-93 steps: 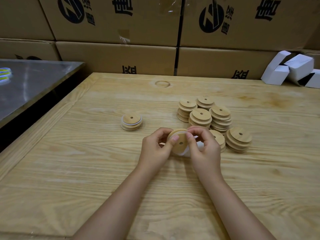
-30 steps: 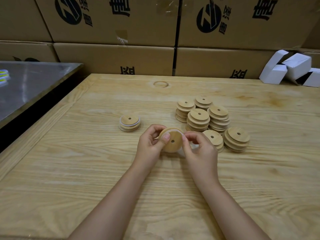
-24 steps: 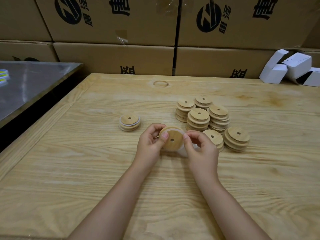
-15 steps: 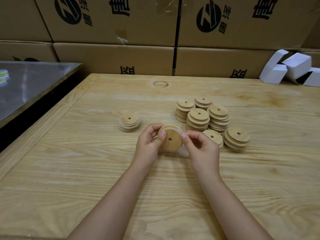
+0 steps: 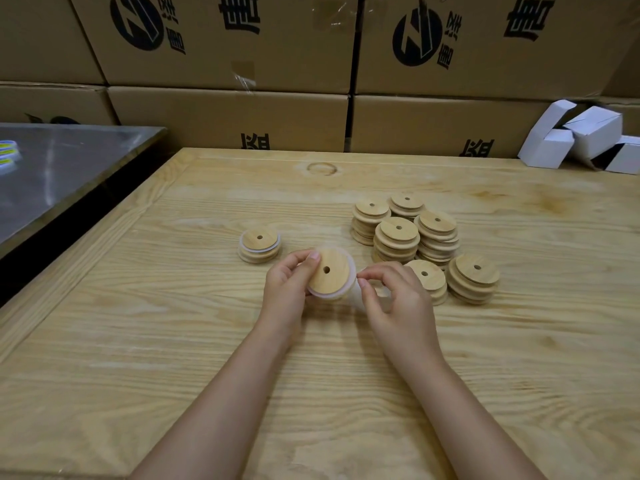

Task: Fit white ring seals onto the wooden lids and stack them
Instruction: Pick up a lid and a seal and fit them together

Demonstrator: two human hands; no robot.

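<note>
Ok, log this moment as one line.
step: fitting seal | left hand: holds lid | right hand: pinches seal at lid rim | sealed stack: left of hands | bare stacks: right of hands

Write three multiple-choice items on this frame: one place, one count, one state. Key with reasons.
1. The sealed stack lies where from the held lid? A) left B) right C) underneath
2. How many bare-lid stacks stand right of the held lid? A) two B) six C) twelve
3. The held lid is: A) lying flat, untouched B) gripped by the left hand, right hand pinching its white ring seal C) atop the sealed stack
Key: 1 A, it sits left of the left hand. 2 B, six separate tops show. 3 B, the lid is raised and tilted between both hands.
</note>
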